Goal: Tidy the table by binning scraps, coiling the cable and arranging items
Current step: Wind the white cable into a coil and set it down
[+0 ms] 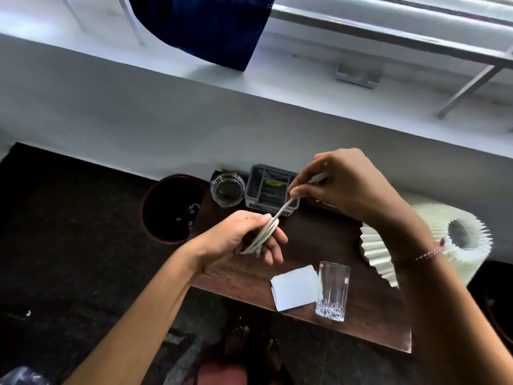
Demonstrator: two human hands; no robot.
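Above the middle of the dark wooden tabletop (pixel 319 243), the left hand (pixel 236 236) holds a small coil of white cable (pixel 268 230), its grip curled round the loops, with the thumb over them and the fingers underneath. One strand runs taut from the coil up to the right hand (pixel 344 187), whose grip pinches the cable's free end between thumb and fingertips; a short white stub shows past the fingers. Along the far edge, against the wall, stands a clear glass ashtray (pixel 227 190) and, just beside it, a grey compartment tray (pixel 266 187), partly hidden by the right hand. Close to the near edge a tall cut glass (pixel 333 290) stands upright, with a white folded paper (pixel 294 286) just to its left. A white pleated paper object (pixel 458 245) sits at the right end. Off the left edge, on the floor, a dark round bin (pixel 163 201) holds a few pale scraps (pixel 191 211).
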